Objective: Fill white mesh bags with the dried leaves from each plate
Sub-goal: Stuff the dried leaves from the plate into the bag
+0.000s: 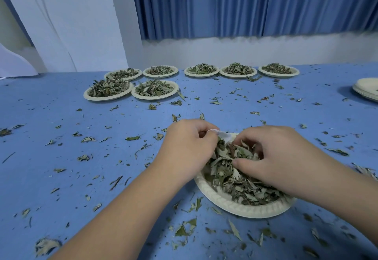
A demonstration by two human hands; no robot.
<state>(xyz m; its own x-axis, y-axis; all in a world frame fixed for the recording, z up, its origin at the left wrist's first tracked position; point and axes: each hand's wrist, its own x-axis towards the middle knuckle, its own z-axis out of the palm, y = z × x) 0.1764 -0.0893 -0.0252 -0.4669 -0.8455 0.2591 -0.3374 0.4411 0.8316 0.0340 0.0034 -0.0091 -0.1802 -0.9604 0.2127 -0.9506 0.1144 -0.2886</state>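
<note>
Our left hand (188, 143) pinches the white mesh bag (222, 135) by its edge, just between both hands. Our right hand (272, 153) curls round dried leaves (235, 176) heaped on the plate (237, 207) beneath it. More filled plates (154, 90) sit well beyond our fingers.

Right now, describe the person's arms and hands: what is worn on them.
The left hand and right hand are bare: no gloves, rings or wristbands show. The left forearm and right forearm are bare too, with no sleeve in view.
</note>
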